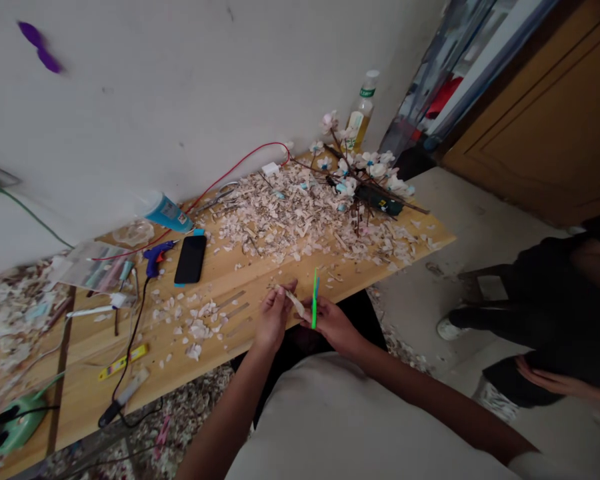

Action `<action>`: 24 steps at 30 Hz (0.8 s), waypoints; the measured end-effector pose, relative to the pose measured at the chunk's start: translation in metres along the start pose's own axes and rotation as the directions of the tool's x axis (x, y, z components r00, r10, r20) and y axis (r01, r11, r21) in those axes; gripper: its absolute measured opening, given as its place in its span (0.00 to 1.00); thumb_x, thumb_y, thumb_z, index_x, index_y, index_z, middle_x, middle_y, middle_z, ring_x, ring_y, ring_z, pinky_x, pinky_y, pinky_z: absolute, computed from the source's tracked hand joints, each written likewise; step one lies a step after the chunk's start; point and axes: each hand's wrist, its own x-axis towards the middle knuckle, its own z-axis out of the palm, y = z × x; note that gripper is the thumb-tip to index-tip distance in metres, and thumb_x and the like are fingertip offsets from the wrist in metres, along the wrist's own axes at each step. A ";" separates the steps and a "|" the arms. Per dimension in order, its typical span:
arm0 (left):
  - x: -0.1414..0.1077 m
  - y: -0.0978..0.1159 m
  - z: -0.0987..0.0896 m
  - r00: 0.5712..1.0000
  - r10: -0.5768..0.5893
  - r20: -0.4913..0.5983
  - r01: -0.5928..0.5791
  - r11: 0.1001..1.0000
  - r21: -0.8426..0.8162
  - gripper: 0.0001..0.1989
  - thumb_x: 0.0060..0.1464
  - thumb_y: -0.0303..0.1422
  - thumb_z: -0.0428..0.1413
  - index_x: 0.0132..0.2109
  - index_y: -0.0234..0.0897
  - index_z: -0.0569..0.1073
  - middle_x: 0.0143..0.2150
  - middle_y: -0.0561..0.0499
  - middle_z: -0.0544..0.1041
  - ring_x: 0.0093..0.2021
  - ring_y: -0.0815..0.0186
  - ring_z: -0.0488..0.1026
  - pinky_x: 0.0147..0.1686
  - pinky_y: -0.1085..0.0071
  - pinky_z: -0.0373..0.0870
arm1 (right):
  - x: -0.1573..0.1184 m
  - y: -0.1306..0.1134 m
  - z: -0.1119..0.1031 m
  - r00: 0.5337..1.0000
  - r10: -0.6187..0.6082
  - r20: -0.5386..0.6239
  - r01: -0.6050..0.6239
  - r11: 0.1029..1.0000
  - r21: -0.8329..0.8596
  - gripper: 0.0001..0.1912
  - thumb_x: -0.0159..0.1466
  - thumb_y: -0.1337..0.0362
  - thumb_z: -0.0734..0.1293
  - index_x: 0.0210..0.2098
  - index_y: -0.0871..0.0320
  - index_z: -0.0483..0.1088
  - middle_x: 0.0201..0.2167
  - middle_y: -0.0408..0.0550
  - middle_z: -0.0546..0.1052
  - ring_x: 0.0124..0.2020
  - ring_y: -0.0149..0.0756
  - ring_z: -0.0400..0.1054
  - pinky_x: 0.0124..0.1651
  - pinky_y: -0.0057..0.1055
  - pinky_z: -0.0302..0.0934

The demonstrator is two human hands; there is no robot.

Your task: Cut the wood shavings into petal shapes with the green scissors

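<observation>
My left hand (273, 316) is closed on one end of a thin pale strip (295, 302) near the table's front edge. Just right of it, my right hand (330, 321) is closed round a bright green tool (315, 303), which stands nearly upright in the view and has a bit of blue at its upper part. The strip's lower end meets the right fingers beside the green tool. Pale flakes (260, 207) lie heaped on the wooden table (260, 267) beyond both hands, with a smaller scatter (200, 323) to the left.
Around the table are a black phone (191, 259), a blue glue gun (157, 257), a blue cup (169, 213), a yellow cutter (123, 362), a bottle (361, 117) and branches with white flowers (377, 170). At right sits a person in dark clothes (545, 313).
</observation>
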 end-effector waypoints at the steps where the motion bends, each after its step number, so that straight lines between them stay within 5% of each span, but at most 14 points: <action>1: 0.000 -0.004 0.002 1.000 0.004 0.004 -0.004 1.000 0.012 0.15 0.52 0.42 0.63 0.40 0.35 0.79 0.51 0.41 0.79 0.59 0.56 0.70 0.58 0.63 0.64 | 0.002 0.000 0.005 1.000 -0.020 -0.025 0.020 0.999 0.029 0.25 0.50 0.47 0.74 0.38 0.54 0.66 0.39 0.47 0.74 0.40 0.40 0.72 0.44 0.40 0.67; 4: 0.001 -0.009 0.002 0.999 0.013 -0.029 -0.013 1.000 0.009 0.15 0.51 0.42 0.64 0.40 0.35 0.80 0.47 0.43 0.81 0.55 0.58 0.74 0.57 0.65 0.64 | 0.005 -0.003 0.001 0.989 -0.064 -0.131 0.072 0.996 0.058 0.21 0.50 0.50 0.75 0.36 0.53 0.67 0.35 0.46 0.74 0.38 0.42 0.72 0.44 0.42 0.67; 7: 0.005 -0.005 -0.007 0.992 0.018 -0.126 -0.021 0.999 -0.027 0.14 0.47 0.41 0.67 0.38 0.36 0.80 0.41 0.47 0.82 0.45 0.63 0.78 0.51 0.66 0.68 | -0.004 -0.013 -0.042 0.954 -0.098 -0.283 0.117 0.992 0.052 0.18 0.50 0.52 0.75 0.34 0.50 0.67 0.33 0.46 0.74 0.36 0.41 0.72 0.43 0.42 0.68; 11: 0.014 0.000 -0.022 0.981 0.020 -0.192 -0.029 0.999 -0.045 0.14 0.41 0.39 0.70 0.32 0.35 0.79 0.34 0.51 0.81 0.37 0.69 0.77 0.44 0.72 0.69 | -0.035 -0.032 -0.126 0.730 -0.277 -0.624 0.304 0.950 -0.066 0.19 0.49 0.51 0.76 0.35 0.50 0.68 0.32 0.43 0.73 0.32 0.36 0.71 0.39 0.38 0.69; 13: 0.018 -0.001 -0.024 0.985 -0.002 -0.172 -0.005 0.999 -0.043 0.14 0.40 0.39 0.70 0.32 0.35 0.79 0.32 0.52 0.80 0.33 0.70 0.76 0.41 0.73 0.69 | -0.050 -0.037 -0.147 0.668 -0.316 -0.674 0.315 0.940 -0.128 0.21 0.48 0.52 0.77 0.37 0.52 0.69 0.34 0.43 0.74 0.33 0.35 0.72 0.39 0.36 0.69; 14: 0.019 -0.003 -0.023 0.986 -0.015 -0.163 0.008 0.999 -0.042 0.14 0.39 0.38 0.71 0.31 0.35 0.79 0.31 0.52 0.80 0.32 0.71 0.76 0.39 0.73 0.70 | -0.055 -0.037 -0.148 0.676 -0.325 -0.662 0.298 0.941 -0.158 0.22 0.48 0.53 0.77 0.37 0.53 0.69 0.37 0.45 0.75 0.35 0.36 0.73 0.40 0.36 0.68; 18: 0.019 -0.011 -0.006 0.991 -0.024 -0.135 0.018 0.999 -0.041 0.13 0.38 0.35 0.71 0.31 0.35 0.77 0.32 0.52 0.80 0.32 0.70 0.77 0.38 0.73 0.71 | -0.044 -0.018 -0.096 0.890 -0.255 -0.379 0.220 0.966 -0.134 0.19 0.54 0.54 0.74 0.42 0.52 0.69 0.45 0.50 0.76 0.47 0.45 0.73 0.47 0.41 0.67; 21: 0.011 -0.013 0.009 0.998 0.021 -0.063 -0.020 1.000 0.018 0.13 0.42 0.33 0.69 0.36 0.37 0.77 0.33 0.51 0.82 0.35 0.66 0.78 0.40 0.70 0.72 | -0.015 -0.001 -0.036 0.947 -0.205 -0.246 0.175 0.975 -0.138 0.17 0.58 0.51 0.71 0.43 0.48 0.68 0.46 0.50 0.76 0.47 0.48 0.72 0.42 0.43 0.68; 24: 0.004 -0.009 0.016 0.996 0.076 -0.042 -0.073 0.995 0.071 0.13 0.44 0.32 0.68 0.37 0.36 0.76 0.35 0.48 0.82 0.36 0.63 0.79 0.42 0.67 0.72 | 0.006 0.003 0.002 0.957 -0.209 -0.202 0.183 0.973 -0.139 0.15 0.60 0.50 0.68 0.42 0.49 0.66 0.43 0.50 0.76 0.47 0.46 0.71 0.43 0.42 0.67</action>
